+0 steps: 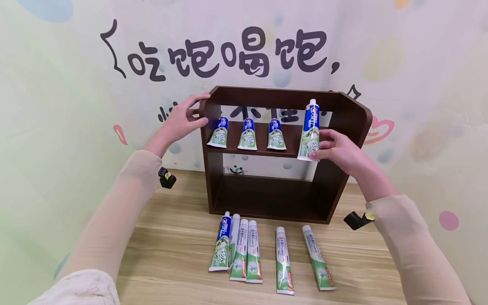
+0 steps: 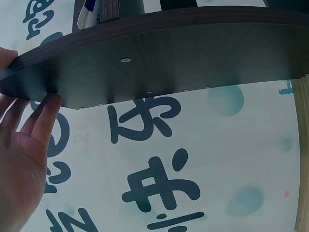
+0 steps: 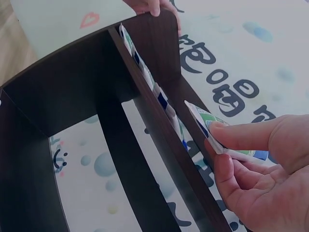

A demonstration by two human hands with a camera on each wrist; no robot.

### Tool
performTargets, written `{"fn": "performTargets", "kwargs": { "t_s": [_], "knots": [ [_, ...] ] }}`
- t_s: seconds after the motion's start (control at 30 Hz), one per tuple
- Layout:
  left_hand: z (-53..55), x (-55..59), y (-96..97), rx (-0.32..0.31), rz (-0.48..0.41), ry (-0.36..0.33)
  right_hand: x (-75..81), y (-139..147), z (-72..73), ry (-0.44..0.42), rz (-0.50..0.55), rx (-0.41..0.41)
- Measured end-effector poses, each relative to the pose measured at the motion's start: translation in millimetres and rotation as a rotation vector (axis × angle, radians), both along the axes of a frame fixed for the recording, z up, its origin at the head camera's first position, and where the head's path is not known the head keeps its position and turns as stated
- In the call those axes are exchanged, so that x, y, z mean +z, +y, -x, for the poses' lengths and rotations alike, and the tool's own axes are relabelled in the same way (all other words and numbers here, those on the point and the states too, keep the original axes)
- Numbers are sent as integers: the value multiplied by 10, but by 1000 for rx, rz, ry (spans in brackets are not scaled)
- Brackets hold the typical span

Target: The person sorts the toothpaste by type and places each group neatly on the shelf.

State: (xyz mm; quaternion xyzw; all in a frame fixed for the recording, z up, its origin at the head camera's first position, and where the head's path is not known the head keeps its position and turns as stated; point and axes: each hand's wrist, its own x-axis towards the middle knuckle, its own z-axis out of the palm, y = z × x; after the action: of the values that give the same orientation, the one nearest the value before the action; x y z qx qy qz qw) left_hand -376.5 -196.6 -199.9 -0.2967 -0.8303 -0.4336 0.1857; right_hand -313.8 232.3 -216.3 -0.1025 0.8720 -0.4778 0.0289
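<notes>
With thumb and fingers my right hand (image 1: 337, 148) pinches the lower end of a blue-and-green toothpaste tube (image 1: 309, 131), cap up, at the right of the upper shelf board. The right wrist view shows the thumb pressed on the flat end of this tube (image 3: 205, 116). My left hand (image 1: 184, 118) holds the upper left corner of the dark brown wooden rack (image 1: 267, 93). Seen from the left wrist, its fingers (image 2: 46, 116) lie against the rack's outer side panel. Three matching toothpaste tubes (image 1: 248, 133) lean in a row on the upper board.
Below the rack, a blue-and-green toothpaste tube (image 1: 221, 243) lies beside several white-and-green tubes (image 1: 284, 260) on the wooden table (image 1: 171, 245). The rack's lower board (image 1: 263, 195) stands just behind them. A wall sheet with lettering (image 1: 244, 51) hangs close behind the rack.
</notes>
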Motion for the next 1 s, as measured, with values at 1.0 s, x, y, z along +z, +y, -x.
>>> {"fn": "performTargets", "kwargs": {
  "t_s": [1.0],
  "knots": [
    [-370,171,138,16,6,-39,-12,-15,440,19,-133,-6]
  ]
}}
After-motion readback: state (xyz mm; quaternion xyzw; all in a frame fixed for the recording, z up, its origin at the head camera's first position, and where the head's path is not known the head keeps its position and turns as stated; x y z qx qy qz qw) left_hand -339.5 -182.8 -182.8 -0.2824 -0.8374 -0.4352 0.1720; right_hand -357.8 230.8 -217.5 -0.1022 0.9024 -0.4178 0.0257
